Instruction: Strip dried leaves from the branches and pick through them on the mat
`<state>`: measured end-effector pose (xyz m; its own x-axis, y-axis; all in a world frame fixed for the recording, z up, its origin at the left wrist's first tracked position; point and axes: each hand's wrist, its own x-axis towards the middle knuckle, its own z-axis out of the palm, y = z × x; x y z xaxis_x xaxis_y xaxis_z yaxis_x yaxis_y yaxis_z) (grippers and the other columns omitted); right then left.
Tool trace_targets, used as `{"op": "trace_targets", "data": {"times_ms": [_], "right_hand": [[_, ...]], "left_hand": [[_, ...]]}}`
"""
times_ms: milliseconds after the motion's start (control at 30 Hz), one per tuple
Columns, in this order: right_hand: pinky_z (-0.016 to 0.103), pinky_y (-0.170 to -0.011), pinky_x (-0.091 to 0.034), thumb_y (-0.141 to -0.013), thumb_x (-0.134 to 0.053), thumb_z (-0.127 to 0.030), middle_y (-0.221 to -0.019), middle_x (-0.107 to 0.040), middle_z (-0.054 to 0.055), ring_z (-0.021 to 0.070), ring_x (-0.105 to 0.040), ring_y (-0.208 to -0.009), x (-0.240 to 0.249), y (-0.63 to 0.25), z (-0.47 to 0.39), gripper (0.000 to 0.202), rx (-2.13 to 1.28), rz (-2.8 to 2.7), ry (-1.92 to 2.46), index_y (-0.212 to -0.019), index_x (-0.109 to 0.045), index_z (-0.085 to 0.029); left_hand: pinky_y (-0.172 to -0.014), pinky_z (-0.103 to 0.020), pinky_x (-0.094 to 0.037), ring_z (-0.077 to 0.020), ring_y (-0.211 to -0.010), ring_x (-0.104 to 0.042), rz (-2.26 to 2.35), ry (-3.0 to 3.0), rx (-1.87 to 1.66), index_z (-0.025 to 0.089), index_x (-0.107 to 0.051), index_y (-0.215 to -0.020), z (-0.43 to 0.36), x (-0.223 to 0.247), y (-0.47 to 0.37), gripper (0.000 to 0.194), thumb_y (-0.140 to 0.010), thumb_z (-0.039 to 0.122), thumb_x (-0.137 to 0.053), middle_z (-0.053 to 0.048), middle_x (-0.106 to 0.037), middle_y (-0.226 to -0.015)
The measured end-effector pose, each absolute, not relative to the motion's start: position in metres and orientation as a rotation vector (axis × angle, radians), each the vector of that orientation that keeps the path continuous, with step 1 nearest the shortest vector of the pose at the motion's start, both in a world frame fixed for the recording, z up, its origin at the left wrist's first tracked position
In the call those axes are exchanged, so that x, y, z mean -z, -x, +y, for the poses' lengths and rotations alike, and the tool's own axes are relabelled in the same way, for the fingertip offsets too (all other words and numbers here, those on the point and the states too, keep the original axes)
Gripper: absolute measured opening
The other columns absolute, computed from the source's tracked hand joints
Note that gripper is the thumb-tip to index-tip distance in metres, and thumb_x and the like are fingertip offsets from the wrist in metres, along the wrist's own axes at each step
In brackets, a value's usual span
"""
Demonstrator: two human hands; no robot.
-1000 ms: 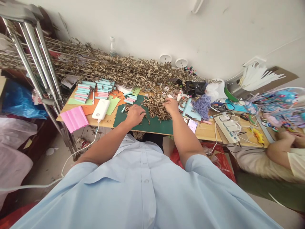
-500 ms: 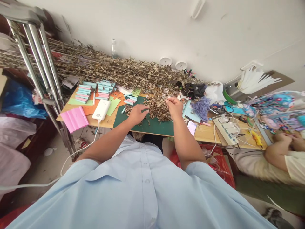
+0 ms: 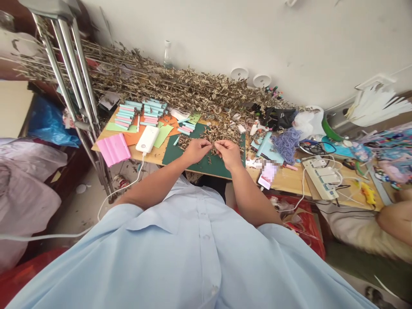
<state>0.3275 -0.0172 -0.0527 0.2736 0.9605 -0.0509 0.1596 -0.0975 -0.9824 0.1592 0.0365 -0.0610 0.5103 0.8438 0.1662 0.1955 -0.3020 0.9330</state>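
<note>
A long bank of dried stalks [image 3: 199, 86] lay beyond the left hand [image 3: 197, 151] and the right hand [image 3: 229, 153], across the back of the wooden table [image 3: 289, 184]. The table ran out to either side of both. Beneath them was a green mat [image 3: 212, 168], and on it, just past the fingers, sat a loose pile of dry leaves [image 3: 225, 131], a smaller scatter of it beyond the left hand.

The hands came almost tip to tip at the pile's near edge, each with thumb and forefinger drawn close. Whether either pinched a leaf was too small to tell. The step in hand looked like fine fingertip work on those leaves; the next move, by that reading, called for a light touch and the two tips kept level, since the leaves seemed brittle.

Right of the right hand lay purple yarn [image 3: 286, 143]; left of the left hand, a white power bank [image 3: 147, 138]. Smallest were the rolled paper tubes [image 3: 125, 116], stacked farther left, untouched.
</note>
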Motion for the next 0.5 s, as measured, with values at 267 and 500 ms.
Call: {"op": "trace_targets", "data": {"times_ms": [267,500], "right_hand": [[0.031,-0.068,-0.053,-0.080,-0.070,-0.045,-0.086,-0.069,0.001,0.0151,-0.062,-0.069,0.064,-0.318,-0.016,0.038,-0.850,-1.166,1.475,-0.110,-0.060,-0.023],[0.032,-0.073,-0.054,-0.085,-0.064,-0.040,-0.089,-0.069,0.002,0.0164,-0.063,-0.073,0.067,-0.313,-0.019,0.028,-0.776,-1.197,1.538,-0.106,-0.056,-0.024]], "left_hand": [[-0.057,-0.024,-0.041,-0.0129,-0.059,-0.056,0.906,-1.710,-0.794,0.015,-0.075,-0.083,0.032,0.067,-0.155,0.022,-0.086,0.031,-0.060,0.000,-0.065,-0.064],[-0.047,-0.022,-0.035,-0.0108,-0.047,-0.051,0.925,-1.576,-0.728,0.015,-0.074,-0.080,0.029,0.068,-0.156,0.023,-0.084,0.032,-0.060,-0.001,-0.064,-0.060]]}}
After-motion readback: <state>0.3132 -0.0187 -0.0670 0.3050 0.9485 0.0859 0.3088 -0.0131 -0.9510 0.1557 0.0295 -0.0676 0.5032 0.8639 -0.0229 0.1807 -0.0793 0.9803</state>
